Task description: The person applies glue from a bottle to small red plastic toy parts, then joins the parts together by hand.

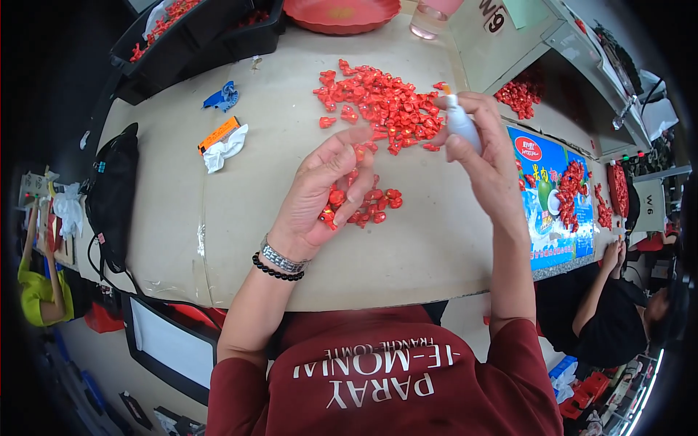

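My left hand (304, 190) is curled, palm up, with small shiny red plastic pieces (337, 197) in the palm. One more red piece (360, 150) sits at its thumb and fingertips. In my right hand (491, 163) is a small white squeeze bottle (461, 125), its narrow orange tip pointing up and slightly left. Beyond the hands, a heap of red pieces (392, 102) spreads over the table (254, 232). A smaller cluster of them (378, 203) lies just right of my left hand, which partly hides it.
At the back stand black bins (196, 36) with red pieces, a red round tray (342, 18) and a clear cup (429, 20). Left lie a blue rag (223, 97), an orange packet (220, 133) and a black bag (115, 196). A co-worker (611, 312) sits right, beside a blue printed sheet (542, 225).
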Tool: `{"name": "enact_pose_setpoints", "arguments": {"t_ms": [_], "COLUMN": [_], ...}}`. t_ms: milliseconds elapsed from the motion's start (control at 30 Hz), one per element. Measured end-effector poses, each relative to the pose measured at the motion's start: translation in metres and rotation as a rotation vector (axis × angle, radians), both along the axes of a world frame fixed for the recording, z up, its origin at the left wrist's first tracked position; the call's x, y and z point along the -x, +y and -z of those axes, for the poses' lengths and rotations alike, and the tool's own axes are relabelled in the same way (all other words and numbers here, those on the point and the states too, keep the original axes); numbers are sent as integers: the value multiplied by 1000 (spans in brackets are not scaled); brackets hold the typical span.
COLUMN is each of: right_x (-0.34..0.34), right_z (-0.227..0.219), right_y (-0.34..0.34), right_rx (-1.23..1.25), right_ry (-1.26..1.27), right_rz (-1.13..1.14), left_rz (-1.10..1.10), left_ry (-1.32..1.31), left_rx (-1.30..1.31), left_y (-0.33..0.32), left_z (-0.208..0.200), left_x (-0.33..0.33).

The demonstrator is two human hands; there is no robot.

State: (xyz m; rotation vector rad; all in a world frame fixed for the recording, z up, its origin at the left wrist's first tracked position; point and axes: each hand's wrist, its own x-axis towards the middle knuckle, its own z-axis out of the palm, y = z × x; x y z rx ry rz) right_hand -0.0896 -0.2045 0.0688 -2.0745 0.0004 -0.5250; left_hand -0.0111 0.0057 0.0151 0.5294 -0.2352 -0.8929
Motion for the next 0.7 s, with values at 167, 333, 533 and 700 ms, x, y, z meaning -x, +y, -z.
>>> {"name": "enact_pose_setpoints", "arguments": {"t_ms": [167, 333, 533, 700], "right_x": [-6, -5, 1, 2], "right_z": [-6, 22, 33, 35], "right_y": [28, 23, 8, 17], "right_rx": [-362, -559, -770, -570], "right_ry": [-3, -161, -225, -365], "right_rz": [-84, -88, -130, -101], "left_rz": [3, -7, 40, -6], "left_ry": [-20, 54, 65, 233], "left_rx": [-39, -63, 21, 10], "left_y": [2, -2, -3, -5], "left_z": [4, -3, 9, 7], "left_x": [-2, 4, 3, 3]}}
